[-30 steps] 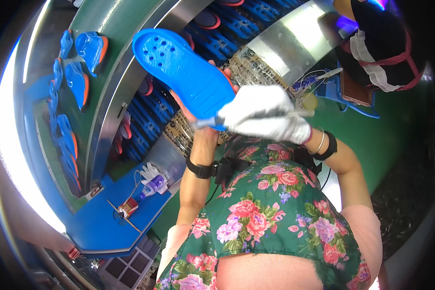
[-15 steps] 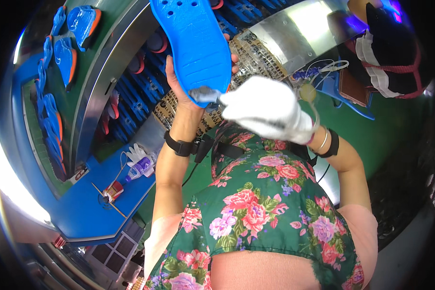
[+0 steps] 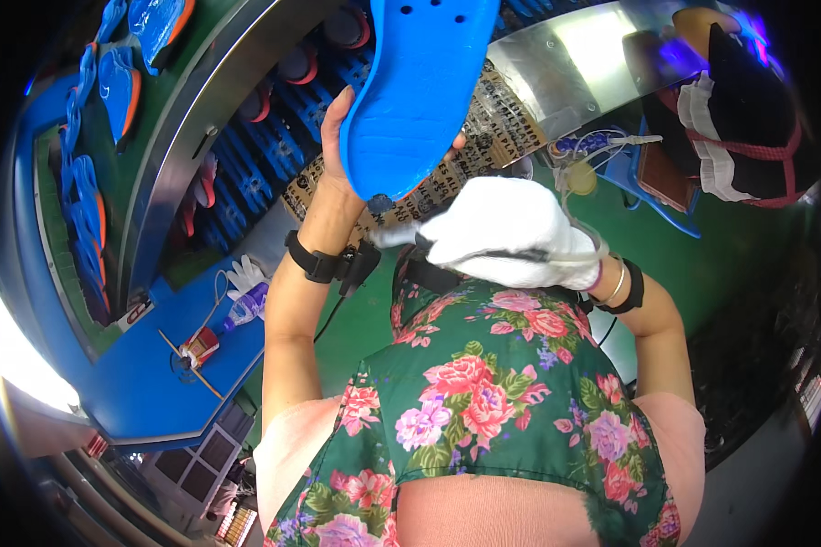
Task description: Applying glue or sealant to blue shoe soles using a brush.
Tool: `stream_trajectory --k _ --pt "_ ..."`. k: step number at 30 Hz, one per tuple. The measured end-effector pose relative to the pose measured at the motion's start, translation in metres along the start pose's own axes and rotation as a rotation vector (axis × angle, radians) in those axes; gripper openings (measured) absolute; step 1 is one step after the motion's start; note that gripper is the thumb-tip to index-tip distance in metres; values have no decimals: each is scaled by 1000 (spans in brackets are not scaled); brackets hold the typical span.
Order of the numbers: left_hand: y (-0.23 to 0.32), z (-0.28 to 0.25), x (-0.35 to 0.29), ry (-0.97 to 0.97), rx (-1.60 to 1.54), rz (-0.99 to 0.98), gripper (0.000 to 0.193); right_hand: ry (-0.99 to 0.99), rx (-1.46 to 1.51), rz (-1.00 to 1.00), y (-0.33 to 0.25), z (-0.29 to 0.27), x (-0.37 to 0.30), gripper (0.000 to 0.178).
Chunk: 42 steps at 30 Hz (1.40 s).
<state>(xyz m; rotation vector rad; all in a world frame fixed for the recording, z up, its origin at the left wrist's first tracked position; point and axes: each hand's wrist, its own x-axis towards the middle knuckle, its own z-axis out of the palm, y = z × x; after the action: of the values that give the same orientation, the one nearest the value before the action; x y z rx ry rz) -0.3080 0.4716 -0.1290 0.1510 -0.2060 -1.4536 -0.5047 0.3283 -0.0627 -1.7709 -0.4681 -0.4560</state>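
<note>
Head view: a blue shoe sole (image 3: 415, 100) is held up in the bare left hand (image 3: 333, 150), narrow end near.
Its smooth face toward the camera shows 3 dark holes at the far end, which runs out of view, and faint crosswise lines nearer the tip. The left hand curls around the sole from beneath, thumb along the left edge, fingertips past the right. The white-gloved right hand (image 3: 511, 228) is closed around a blurred tool (image 3: 397, 235); I cannot tell whether it touches the sole. A metal rail (image 3: 187, 153) bounds the left, printed cardboard (image 3: 502, 128) lies beyond the sole, and green floor (image 3: 646, 239) gives room right of the glove.
</note>
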Motion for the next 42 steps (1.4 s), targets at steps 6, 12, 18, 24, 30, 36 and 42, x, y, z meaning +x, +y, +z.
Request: stream_trajectory --k 6,12,18,24,30,36,42 --pt "4 14 0 74 -34 -83 91 86 -317 -65 6 -10 6 21" --pt "10 12 0 90 2 -69 90 -31 -122 -17 -4 -3 0 21" --pt "5 12 8 103 -27 7 96 159 -364 -63 5 0 10 30" --pt "5 14 14 292 200 67 103 149 -109 150 -3 2 9 17" --pt "6 1 10 88 -87 86 95 81 50 246 -10 3 17 18" --pt "-3 0 5 149 -81 112 93 155 306 440 10 -6 10 13" --pt "-36 16 -6 423 -245 188 93 153 -38 303 11 -51 34 14"
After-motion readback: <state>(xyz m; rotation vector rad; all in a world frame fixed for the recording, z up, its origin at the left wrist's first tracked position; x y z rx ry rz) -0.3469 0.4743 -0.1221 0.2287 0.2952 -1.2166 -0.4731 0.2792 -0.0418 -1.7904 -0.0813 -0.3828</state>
